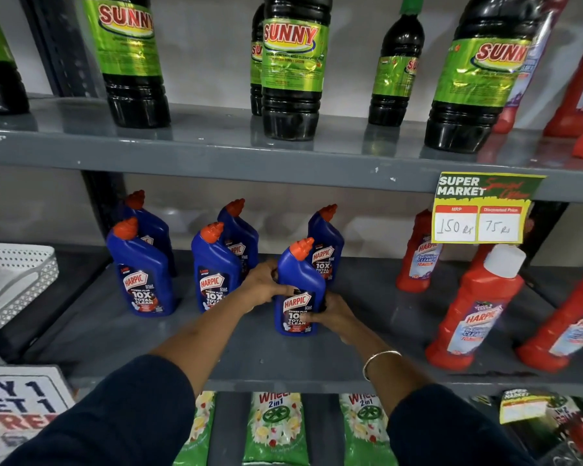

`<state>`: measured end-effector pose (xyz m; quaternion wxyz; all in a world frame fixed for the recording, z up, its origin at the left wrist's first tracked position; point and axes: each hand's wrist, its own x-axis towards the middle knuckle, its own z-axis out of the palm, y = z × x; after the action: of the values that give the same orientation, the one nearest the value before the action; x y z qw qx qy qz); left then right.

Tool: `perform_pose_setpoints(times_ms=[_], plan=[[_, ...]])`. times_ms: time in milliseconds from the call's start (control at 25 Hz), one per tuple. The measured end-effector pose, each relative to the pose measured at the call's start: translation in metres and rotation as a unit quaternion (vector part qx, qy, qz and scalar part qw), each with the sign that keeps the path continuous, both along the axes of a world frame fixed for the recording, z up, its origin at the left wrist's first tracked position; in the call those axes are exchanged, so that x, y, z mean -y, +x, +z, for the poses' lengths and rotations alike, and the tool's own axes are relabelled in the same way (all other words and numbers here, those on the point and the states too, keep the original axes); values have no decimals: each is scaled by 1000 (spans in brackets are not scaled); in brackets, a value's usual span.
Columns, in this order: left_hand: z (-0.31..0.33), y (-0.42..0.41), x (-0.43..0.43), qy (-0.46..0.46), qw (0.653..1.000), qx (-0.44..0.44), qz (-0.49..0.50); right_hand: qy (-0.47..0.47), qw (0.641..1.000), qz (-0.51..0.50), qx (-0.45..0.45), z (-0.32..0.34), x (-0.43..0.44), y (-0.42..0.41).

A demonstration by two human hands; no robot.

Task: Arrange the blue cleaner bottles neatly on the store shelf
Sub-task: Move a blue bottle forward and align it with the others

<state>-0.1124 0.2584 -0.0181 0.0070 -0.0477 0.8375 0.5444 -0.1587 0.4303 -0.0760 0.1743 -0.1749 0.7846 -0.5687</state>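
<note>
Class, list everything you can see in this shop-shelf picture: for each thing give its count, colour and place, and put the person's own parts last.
Harpic blue cleaner bottles: six, blue with orange caps, middle shelf, three pairs front and back.
Sunny bottles: six in view, dark with green labels, top shelf.
Red Harpic bottles: several, red, right side on both shelves.
Price tag: one, yellow-green, top shelf edge.
Basket: one, white, far left.
Wheel packets: three, green, bottom shelf.
Offer sign: one, white, lower left.
Left hand, right hand: both gripping the front right blue bottle.
</note>
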Motion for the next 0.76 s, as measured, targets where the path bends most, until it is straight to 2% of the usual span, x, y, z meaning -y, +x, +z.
perform_pose_setpoints(times_ms=[160, 360, 440, 480, 520, 600, 640, 680, 720, 760], plan=[[2, 15, -5, -15, 999, 26, -12, 16, 1000, -3, 6, 1, -8, 18], [2, 26, -9, -17, 999, 19, -22, 36, 999, 5, 13, 10, -12, 33], [-3, 31, -7, -29, 999, 19, -26, 81, 996, 22, 26, 14, -13, 33], [-8, 34, -4, -44, 999, 22, -20, 163, 986, 31, 34, 18, -14, 33], [-12, 38, 2, -67, 997, 27, -6, 276, 958, 45, 57, 22, -14, 33], [-19, 46, 22, -124, 990, 53, 40, 456, 872, 111, 138, 34, -5, 39], [-22, 50, 34, -138, 985, 75, 77, 492, 841, 147, 170, 39, 7, 44], [-23, 55, 47, -138, 979, 91, 122, 502, 827, 173, 185, 41, 22, 48], [-23, 61, 58, -138, 970, 99, 173, 492, 829, 189, 187, 40, 40, 53], [-23, 65, 69, -155, 958, 98, 219, 461, 850, 189, 171, 38, 59, 59]])
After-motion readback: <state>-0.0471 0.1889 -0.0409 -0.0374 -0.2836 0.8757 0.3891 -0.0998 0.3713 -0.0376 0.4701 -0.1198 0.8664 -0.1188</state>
